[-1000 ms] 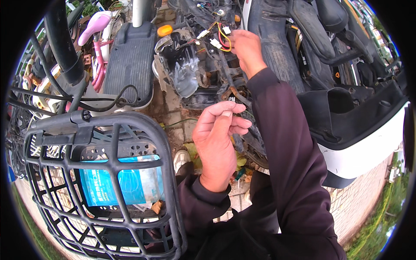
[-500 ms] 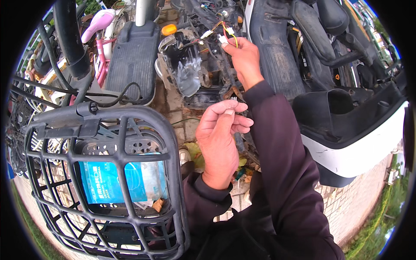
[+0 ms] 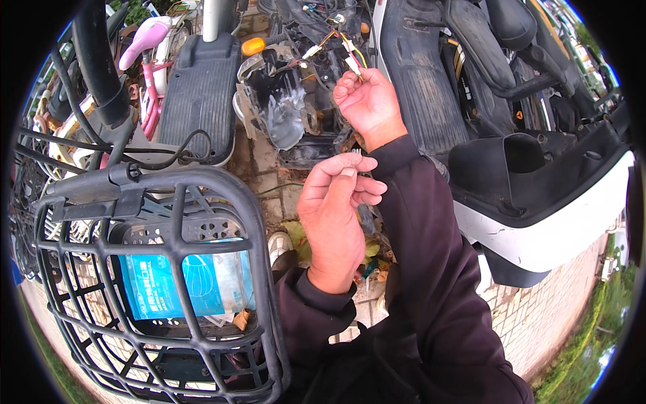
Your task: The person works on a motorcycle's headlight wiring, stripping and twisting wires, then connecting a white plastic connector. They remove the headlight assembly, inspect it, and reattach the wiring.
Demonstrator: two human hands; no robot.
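My right hand (image 3: 370, 109) is turned palm up with its fingers curled, closed at a white wire connector (image 3: 353, 65) on red and yellow wires. These wires run back to a loose harness with another white connector (image 3: 311, 52) over a pile of dark scooter parts (image 3: 306, 111). Lower down, my left hand (image 3: 334, 219) hangs in the air beside my right sleeve, thumb pressed toward the bent fingers. Whatever it may pinch is too small or hidden to name.
At the left stands a black basket (image 3: 178, 249) holding a blue packet (image 3: 168, 283). A black footboard (image 3: 195, 101) and a pink bicycle saddle (image 3: 146, 40) lie beyond it. On the right is a scooter with a dark footboard (image 3: 424, 87) and white body panel (image 3: 552, 236).
My right hand has rolled from back-up to palm-up and drawn slightly nearer, its fingers curling at the connector. My left hand keeps its pose. The whole view has shifted slightly.
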